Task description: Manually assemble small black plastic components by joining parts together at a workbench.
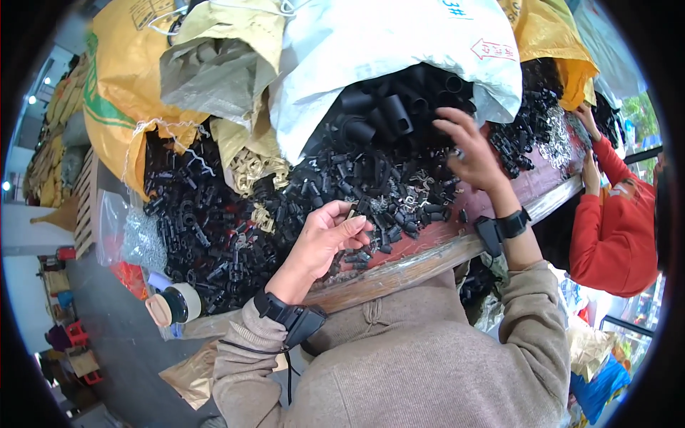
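Your left hand (325, 239) pinches one small part (351, 212); right hand (471, 146) spread above the far heap (371, 164) (largely unsorted, apparently).

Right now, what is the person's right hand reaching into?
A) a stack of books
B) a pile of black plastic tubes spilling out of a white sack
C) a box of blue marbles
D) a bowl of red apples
B: the right hand is spread open over the black plastic tubes that spill from the white sack, while the left hand pinches a small part.
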The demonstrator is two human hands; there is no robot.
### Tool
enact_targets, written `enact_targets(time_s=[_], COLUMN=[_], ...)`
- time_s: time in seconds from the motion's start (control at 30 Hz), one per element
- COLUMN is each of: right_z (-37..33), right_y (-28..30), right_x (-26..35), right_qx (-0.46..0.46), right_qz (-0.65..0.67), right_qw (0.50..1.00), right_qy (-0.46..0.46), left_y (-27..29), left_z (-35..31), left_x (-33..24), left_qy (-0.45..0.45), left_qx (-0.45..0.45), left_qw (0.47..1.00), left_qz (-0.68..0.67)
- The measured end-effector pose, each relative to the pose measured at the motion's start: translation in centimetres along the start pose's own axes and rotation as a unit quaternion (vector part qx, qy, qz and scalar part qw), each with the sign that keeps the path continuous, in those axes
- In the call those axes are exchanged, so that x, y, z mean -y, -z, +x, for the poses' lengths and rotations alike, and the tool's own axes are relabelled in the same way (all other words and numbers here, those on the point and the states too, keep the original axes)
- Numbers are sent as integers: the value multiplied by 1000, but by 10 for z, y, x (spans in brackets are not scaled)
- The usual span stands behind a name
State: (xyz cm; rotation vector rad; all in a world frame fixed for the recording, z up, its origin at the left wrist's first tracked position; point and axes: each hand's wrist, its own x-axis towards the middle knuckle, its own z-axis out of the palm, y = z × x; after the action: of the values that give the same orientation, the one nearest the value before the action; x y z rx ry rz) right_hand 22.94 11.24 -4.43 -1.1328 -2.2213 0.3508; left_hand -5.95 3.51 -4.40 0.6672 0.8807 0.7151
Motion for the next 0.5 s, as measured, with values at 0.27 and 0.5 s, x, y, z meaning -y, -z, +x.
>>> enact_targets(time_s=[0.27, 0.5], right_z=[17, -2], right_y=[5, 3], right_x=[-7, -1], right_qx=[23, 42], right_qz=[-226, -132], right_qw=[974, 988], right_qy=[-6, -66], left_y=[-2, 8], left_z=[-2, -6], left_x=[-2, -3], left_qy=[45, 69], left_qx=[-1, 27], left_qw=[996, 992], left_qz=[-72, -104])
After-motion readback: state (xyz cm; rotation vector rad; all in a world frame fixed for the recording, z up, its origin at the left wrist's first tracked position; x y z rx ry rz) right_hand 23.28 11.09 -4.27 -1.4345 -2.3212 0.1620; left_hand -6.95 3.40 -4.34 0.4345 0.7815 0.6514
